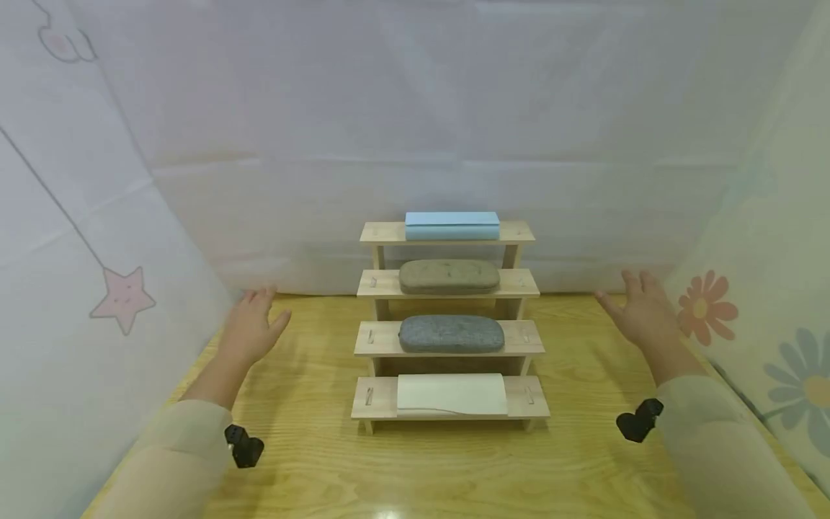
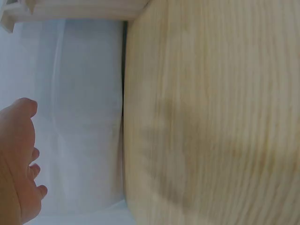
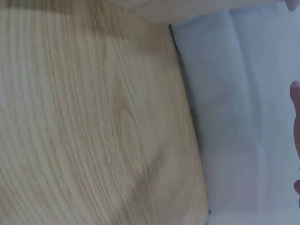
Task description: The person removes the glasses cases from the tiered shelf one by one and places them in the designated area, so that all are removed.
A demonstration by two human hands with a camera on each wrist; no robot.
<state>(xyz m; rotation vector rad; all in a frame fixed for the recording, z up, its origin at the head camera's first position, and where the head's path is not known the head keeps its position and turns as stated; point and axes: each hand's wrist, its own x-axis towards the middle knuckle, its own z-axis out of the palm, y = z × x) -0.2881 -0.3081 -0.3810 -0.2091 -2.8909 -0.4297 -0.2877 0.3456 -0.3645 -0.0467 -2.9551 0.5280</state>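
Observation:
A stepped wooden rack (image 1: 372, 398) with several tiers stands in the middle of the table. On its top tier lies a light blue case (image 1: 452, 226), shaped like a folded glasses case. Below it sit an olive-brown glasses case (image 1: 449, 277), a grey fabric glasses case (image 1: 451, 334) and, on the lowest tier, a cream flap-type case (image 1: 451, 394). My left hand (image 1: 249, 328) hovers over the table left of the rack, fingers spread and holding nothing. To the rack's right, my right hand (image 1: 640, 313) is likewise raised and empty, thumb toward the rack.
White cloth (image 1: 441, 130) hangs behind the table, with printed cloth at both sides showing a pink star (image 1: 123, 298) and a red flower (image 1: 707, 308). The wood-grain table (image 1: 447, 476) extends in front of the rack. Each sleeve's wrist bears a small black device (image 1: 245, 446).

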